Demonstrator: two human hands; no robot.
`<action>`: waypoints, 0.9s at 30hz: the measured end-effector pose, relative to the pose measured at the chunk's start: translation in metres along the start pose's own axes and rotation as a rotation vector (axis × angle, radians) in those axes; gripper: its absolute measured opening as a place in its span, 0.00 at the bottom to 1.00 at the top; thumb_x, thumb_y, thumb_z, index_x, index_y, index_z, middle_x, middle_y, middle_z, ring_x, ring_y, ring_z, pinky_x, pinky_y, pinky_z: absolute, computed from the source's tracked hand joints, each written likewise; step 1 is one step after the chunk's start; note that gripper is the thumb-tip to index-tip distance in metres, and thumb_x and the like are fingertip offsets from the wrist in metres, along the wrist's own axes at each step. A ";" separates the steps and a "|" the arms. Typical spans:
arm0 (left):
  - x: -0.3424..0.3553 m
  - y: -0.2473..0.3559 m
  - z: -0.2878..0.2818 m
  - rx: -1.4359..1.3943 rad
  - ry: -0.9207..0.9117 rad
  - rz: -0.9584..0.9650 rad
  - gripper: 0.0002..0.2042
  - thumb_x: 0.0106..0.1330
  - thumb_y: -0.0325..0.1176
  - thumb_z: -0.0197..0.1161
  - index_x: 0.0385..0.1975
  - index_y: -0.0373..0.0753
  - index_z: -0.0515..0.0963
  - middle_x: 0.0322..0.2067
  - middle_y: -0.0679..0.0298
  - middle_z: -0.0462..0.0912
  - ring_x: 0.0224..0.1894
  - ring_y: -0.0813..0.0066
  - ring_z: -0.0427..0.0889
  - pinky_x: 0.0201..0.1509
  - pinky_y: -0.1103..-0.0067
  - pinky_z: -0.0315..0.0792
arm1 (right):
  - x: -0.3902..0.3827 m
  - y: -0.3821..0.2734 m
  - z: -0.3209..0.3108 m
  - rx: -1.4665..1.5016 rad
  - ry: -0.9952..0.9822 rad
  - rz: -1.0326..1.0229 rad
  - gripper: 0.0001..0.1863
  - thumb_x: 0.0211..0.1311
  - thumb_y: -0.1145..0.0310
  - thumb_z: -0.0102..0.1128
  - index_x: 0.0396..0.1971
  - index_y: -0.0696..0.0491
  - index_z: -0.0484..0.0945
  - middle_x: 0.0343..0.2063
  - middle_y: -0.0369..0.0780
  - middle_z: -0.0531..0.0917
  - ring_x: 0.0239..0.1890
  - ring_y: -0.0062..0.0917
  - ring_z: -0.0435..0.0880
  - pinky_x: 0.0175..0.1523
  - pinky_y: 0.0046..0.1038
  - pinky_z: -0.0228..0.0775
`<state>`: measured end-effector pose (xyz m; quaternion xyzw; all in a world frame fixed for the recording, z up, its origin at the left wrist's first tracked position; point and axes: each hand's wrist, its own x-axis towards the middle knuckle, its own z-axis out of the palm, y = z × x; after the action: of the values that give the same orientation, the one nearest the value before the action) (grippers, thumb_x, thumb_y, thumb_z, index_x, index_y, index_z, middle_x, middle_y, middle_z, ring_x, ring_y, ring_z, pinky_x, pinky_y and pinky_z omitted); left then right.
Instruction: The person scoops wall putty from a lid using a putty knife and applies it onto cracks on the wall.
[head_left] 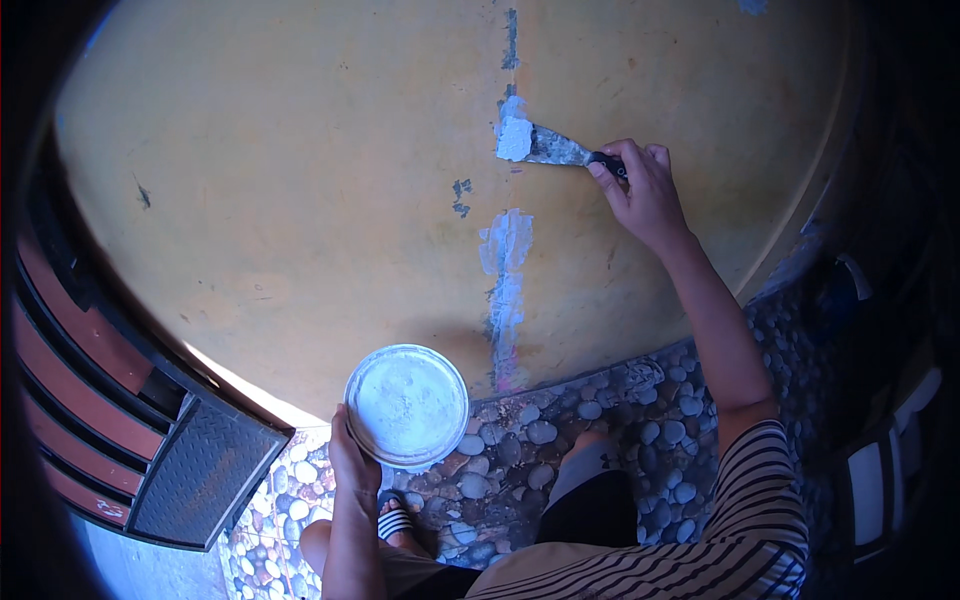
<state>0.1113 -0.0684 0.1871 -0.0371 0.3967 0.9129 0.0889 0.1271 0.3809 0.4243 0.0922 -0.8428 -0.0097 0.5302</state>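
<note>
My right hand point(643, 190) is closed round the black handle of a putty knife point(560, 147). White putty point(514, 138) covers the blade's tip, which lies against the yellow wall point(350, 200) at a vertical seam. Below the blade, a patch of white filler point(507, 243) runs down the same seam, with grey bare spots between. My left hand point(355, 450) grips the rim of a round, shallow white lid point(407, 405), smeared with whitish residue, held low in front of the wall. Its fingers are partly hidden beneath the lid.
The floor point(540, 432) has a pebble pattern. At the left stands a gate with reddish slats point(90, 430) and a dark textured metal plate point(205, 475). Dim objects, one a pale panel point(866, 490), stand at the right. My sandalled foot point(398, 520) is near the wall's base.
</note>
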 end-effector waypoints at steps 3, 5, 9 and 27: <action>0.001 -0.002 0.003 0.012 0.030 0.020 0.21 0.78 0.42 0.45 0.58 0.31 0.71 0.56 0.56 0.78 0.59 0.66 0.76 0.67 0.71 0.66 | 0.000 0.003 0.000 -0.018 -0.070 0.075 0.13 0.69 0.57 0.58 0.37 0.53 0.72 0.36 0.41 0.85 0.35 0.36 0.80 0.51 0.35 0.61; -0.001 0.000 0.006 -0.015 0.030 0.011 0.21 0.78 0.42 0.45 0.58 0.31 0.71 0.56 0.55 0.78 0.59 0.67 0.76 0.67 0.71 0.66 | -0.012 0.016 -0.004 -0.038 -0.056 0.071 0.14 0.69 0.57 0.58 0.39 0.53 0.73 0.36 0.42 0.85 0.36 0.37 0.81 0.50 0.36 0.64; -0.002 0.003 0.004 -0.010 0.033 0.006 0.21 0.78 0.42 0.45 0.58 0.30 0.71 0.56 0.55 0.77 0.59 0.66 0.76 0.67 0.71 0.66 | -0.028 0.019 -0.017 0.292 -0.052 0.100 0.15 0.69 0.60 0.60 0.46 0.55 0.75 0.36 0.44 0.84 0.38 0.38 0.84 0.45 0.36 0.74; -0.002 -0.007 0.007 0.005 0.012 0.010 0.21 0.78 0.42 0.44 0.58 0.31 0.71 0.55 0.56 0.78 0.59 0.67 0.76 0.67 0.71 0.66 | -0.004 0.014 0.010 -0.094 0.040 -0.267 0.24 0.64 0.73 0.58 0.60 0.45 0.71 0.41 0.42 0.73 0.46 0.38 0.72 0.54 0.40 0.65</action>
<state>0.1148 -0.0588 0.1867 -0.0405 0.3995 0.9121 0.0822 0.1181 0.3945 0.4181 0.1787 -0.8109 -0.1176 0.5447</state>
